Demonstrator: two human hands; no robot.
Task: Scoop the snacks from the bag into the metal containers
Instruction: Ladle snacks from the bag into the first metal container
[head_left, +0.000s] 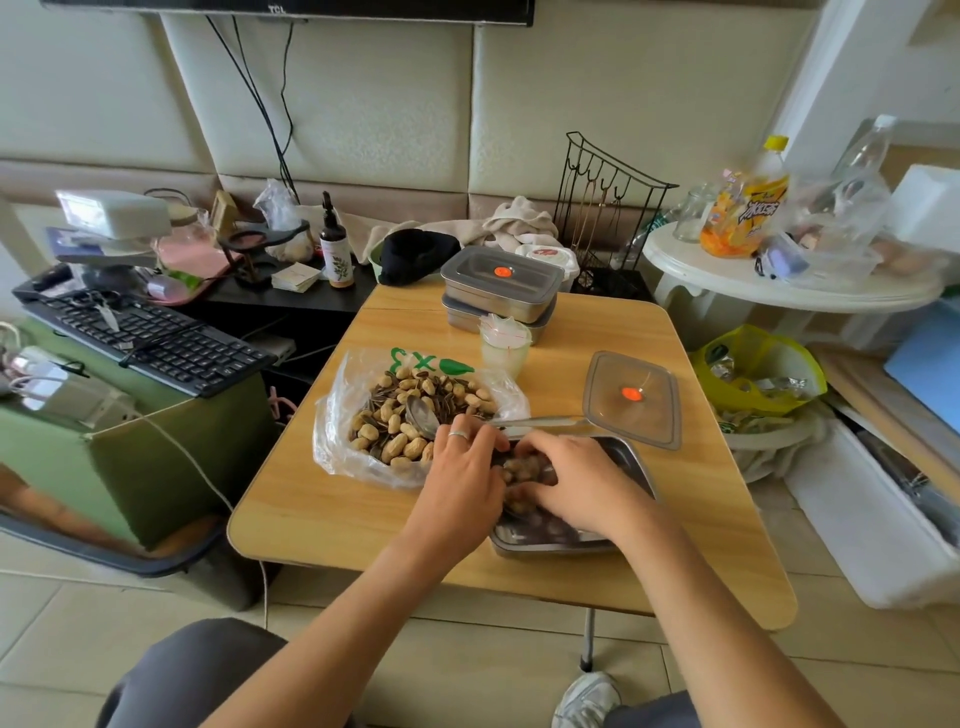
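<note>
A clear plastic bag (358, 395) of peanuts and striped sunflower seeds lies open on the wooden table (332, 509). A metal spoon (422, 415) rests in it, with its handle pointing right. To the right of the bag stands an open metal container (551, 545) partly filled with peanuts (525, 466). My left hand (460, 470), which wears a ring, reaches over the container's left rim, fingers bent down onto the peanuts. My right hand (569, 480) lies over the container from the right, its fingers resting on the same pile. Neither hand holds the spoon. The hands hide most of the container's inside.
The container's lid (631, 397), with an orange dot, lies just behind it. Two closed metal containers (501, 291) are stacked at the table's far edge, with a plastic cup (505, 349) in front of them. A keyboard (150, 340) sits to the left and a yellow bag (758, 369) to the right.
</note>
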